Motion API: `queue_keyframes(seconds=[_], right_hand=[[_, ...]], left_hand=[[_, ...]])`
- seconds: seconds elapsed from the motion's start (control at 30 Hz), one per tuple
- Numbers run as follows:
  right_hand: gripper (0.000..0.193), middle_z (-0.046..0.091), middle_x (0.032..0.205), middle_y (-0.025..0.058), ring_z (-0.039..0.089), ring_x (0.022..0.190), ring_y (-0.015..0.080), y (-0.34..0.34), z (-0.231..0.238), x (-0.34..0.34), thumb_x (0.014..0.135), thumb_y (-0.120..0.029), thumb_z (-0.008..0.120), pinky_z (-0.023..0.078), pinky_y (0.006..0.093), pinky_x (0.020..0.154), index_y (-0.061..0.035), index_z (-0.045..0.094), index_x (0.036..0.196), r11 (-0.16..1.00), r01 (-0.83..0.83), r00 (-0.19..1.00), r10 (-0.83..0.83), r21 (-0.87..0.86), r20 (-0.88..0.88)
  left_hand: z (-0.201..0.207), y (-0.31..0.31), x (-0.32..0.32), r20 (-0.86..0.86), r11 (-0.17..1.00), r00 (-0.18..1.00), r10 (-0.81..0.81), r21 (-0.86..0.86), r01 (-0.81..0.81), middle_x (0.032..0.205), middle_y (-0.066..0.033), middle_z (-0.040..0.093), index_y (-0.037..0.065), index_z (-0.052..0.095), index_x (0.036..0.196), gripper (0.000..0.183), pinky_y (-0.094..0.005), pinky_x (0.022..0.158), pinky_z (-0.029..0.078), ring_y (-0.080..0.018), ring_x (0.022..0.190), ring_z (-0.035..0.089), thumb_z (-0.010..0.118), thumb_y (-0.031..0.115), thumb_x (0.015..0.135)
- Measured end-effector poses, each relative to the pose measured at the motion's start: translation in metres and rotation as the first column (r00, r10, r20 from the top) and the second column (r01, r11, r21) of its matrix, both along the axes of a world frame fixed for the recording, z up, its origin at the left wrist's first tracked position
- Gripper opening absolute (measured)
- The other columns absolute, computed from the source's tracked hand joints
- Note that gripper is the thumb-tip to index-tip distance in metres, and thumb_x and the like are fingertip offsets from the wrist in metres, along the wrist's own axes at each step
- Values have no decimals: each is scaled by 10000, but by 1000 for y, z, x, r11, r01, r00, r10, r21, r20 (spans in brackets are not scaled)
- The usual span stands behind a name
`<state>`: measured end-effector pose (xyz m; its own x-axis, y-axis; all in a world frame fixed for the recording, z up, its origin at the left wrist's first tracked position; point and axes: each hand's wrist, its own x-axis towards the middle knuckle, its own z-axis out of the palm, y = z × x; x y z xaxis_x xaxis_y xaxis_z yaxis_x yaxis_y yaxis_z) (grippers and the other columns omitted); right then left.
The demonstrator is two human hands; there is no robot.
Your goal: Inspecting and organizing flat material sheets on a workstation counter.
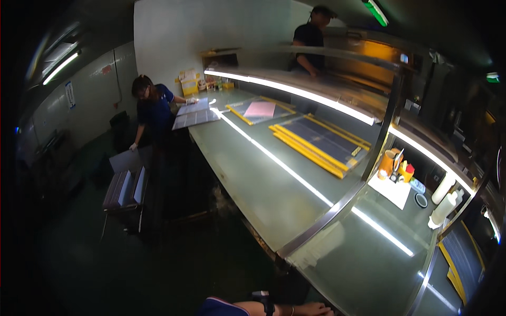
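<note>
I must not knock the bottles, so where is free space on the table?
On the table, the widest bare patch lies between its front edge, the metal strip and the yellow-edged panels; another is in front of the white paper. Around that paper it is crowded: orange containers and bottles.

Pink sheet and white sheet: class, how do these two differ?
The pink sheet lies on a yellow-edged frame; the white sheet lies on the table. Nothing stands on the pink sheet, while containers crowd the white sheet's far edge. Both lie flat.
</note>
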<state>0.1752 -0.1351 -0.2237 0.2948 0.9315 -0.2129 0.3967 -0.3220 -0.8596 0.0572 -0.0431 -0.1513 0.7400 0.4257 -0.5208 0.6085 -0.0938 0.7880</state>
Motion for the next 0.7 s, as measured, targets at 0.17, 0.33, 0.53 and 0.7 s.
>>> queue_keyframes(seconds=[0.17,0.33,0.53,0.7], right_hand=[[270,607,756,88,541,675,151,5,19,-6,783,-185,599,431,305,543,55,594,907,994,-73,981,87,83,-173],[236,621,827,103,563,771,169,0,24,-7,787,-130,589,457,309,621,53,590,937,987,-155,961,160,40,-226],[288,637,800,174,610,743,247,-8,-22,4,779,-253,607,469,353,624,1,615,914,992,-114,992,116,-51,39],[272,629,799,196,616,761,328,0,-39,6,769,-297,564,479,406,619,-55,634,872,940,-224,902,300,-258,310]], left_hand=[[-46,7,5,179,1000,984,-4,-6,5,897,-179,618,27,617,889,648,-385,813,420,-343,906,578,277,578,879],[-53,1,3,148,1000,989,-8,-4,9,967,-186,603,21,603,931,671,-398,850,400,-351,967,551,252,591,875],[-61,-8,7,102,998,993,-64,8,64,1041,-215,580,-9,571,1023,700,-411,885,387,-372,1021,524,240,590,875],[-57,-5,1,126,991,983,-132,14,131,1079,-240,563,-34,545,1085,703,-407,882,396,-384,1033,517,259,575,880]])
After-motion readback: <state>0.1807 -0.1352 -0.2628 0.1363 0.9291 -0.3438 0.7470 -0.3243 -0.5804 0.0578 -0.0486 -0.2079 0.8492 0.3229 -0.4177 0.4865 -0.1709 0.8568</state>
